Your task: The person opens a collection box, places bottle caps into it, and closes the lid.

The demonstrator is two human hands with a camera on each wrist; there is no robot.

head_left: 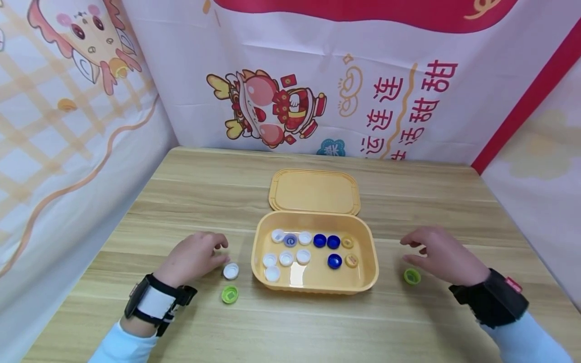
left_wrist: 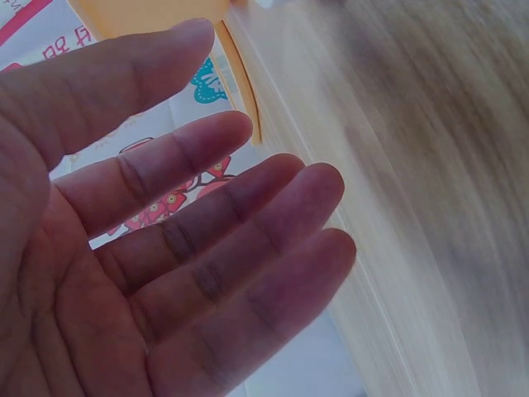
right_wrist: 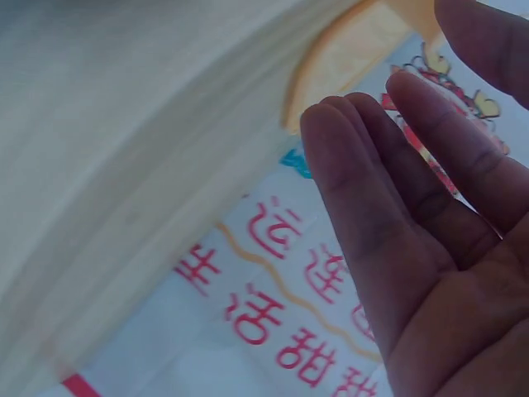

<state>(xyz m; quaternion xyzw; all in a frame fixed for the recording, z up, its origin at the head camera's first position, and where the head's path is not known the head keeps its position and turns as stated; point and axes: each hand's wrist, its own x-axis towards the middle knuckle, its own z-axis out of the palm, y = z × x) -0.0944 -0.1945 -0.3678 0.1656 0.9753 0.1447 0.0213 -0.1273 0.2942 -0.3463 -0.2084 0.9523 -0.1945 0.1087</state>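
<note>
Nearest are two light blue sleeves (head_left: 127,345), with a black band (head_left: 497,300) on each wrist. One green cap (head_left: 229,294) lies on the tabletop (head_left: 308,327) to the left, and another green cap (head_left: 412,276) lies to the right. A white cap (head_left: 231,271) sits just past the left green one, right by the left hand (head_left: 192,257). I cannot tell if the thumb touches it. The right hand (head_left: 442,252) is near its green cap.

The head view shows the backs of the hands. The left wrist view shows the left palm and straight fingers: that grip is let go, with nothing in it. The right wrist view shows the right palm, and that grip is loose and bare too.

Between the hands is a yellow box (head_left: 315,289). Only the head view shows inside: six white caps (head_left: 286,258), three dark blue caps (head_left: 333,242), two yellow caps (head_left: 351,260), and a pale blue cap (head_left: 290,240) with a mark like an "e".

Right behind the box lies a yellow lid (head_left: 314,191). Farthest is a white cloth (head_left: 181,30) with red writing (head_left: 388,89): 运连连 and 活甜甜. The right wrist view shows this writing too.
</note>
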